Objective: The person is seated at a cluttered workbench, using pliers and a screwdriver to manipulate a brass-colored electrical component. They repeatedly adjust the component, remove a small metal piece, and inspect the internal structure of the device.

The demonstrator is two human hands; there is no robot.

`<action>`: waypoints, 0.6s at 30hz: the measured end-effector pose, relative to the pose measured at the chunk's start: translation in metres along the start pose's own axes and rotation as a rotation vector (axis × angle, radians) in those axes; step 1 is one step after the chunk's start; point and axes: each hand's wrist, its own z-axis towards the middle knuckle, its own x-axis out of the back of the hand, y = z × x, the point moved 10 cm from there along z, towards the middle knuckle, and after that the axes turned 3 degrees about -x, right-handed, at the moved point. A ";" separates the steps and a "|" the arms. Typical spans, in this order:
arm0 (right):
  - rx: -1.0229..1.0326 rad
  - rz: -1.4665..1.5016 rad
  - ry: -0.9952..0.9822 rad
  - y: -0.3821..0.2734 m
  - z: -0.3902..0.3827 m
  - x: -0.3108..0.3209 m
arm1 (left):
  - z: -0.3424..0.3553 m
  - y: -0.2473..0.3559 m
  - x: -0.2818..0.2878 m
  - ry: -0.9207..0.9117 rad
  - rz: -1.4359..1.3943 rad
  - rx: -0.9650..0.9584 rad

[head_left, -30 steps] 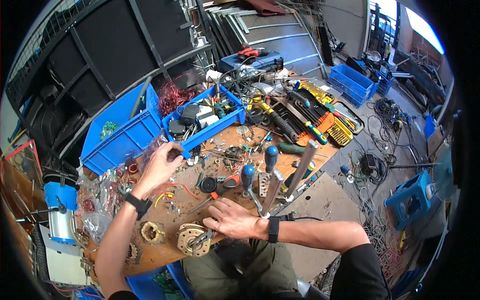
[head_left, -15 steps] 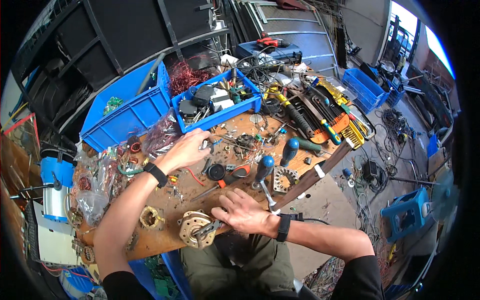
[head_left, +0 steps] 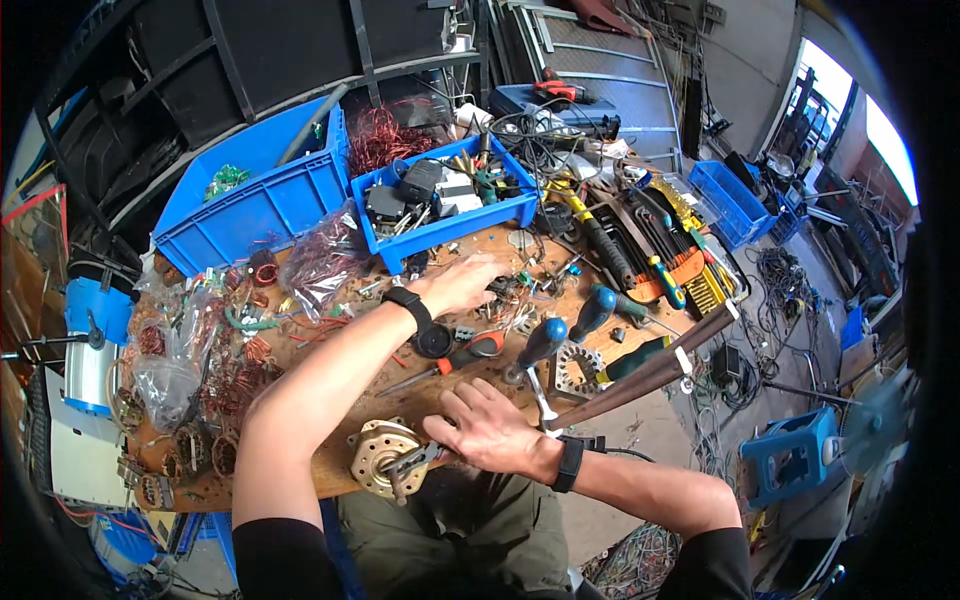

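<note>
My right hand [head_left: 488,430] rests at the near edge of the wooden bench [head_left: 330,475]. It is shut on a pair of pliers [head_left: 415,462], whose jaws meet a round brass-coloured motor end cap [head_left: 375,452]. My left hand [head_left: 462,283], with a black watch on the wrist, reaches across the bench. Its fingers lie down in a tangle of small parts and wires [head_left: 505,295] in front of the small blue bin [head_left: 450,228]. Whether it holds anything is hidden.
Two blue-handled screwdrivers [head_left: 545,342] and a red-handled one [head_left: 470,350] lie between my hands, beside a toothed stator ring [head_left: 578,368]. A large blue bin [head_left: 250,215], bags of copper coils [head_left: 325,260] and hand tools [head_left: 650,265] crowd the bench. A long dark handle [head_left: 650,370] juts right.
My left hand has moved right, from the bags beside the large blue bin to the small parts in front of the small bin. My right hand stays on the pliers at the end cap.
</note>
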 end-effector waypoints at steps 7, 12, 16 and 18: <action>-0.011 -0.035 0.008 0.001 -0.005 -0.003 | -0.016 -0.002 0.044 0.087 -0.314 0.296; -0.013 -0.029 -0.038 -0.001 -0.004 -0.005 | -0.077 -0.019 0.056 0.302 -0.847 0.520; -0.014 -0.057 -0.016 -0.001 -0.005 -0.004 | -0.137 0.011 0.065 0.417 -1.165 0.531; -0.025 -0.029 0.049 -0.005 -0.002 0.007 | -0.176 0.023 0.075 0.508 -1.204 0.529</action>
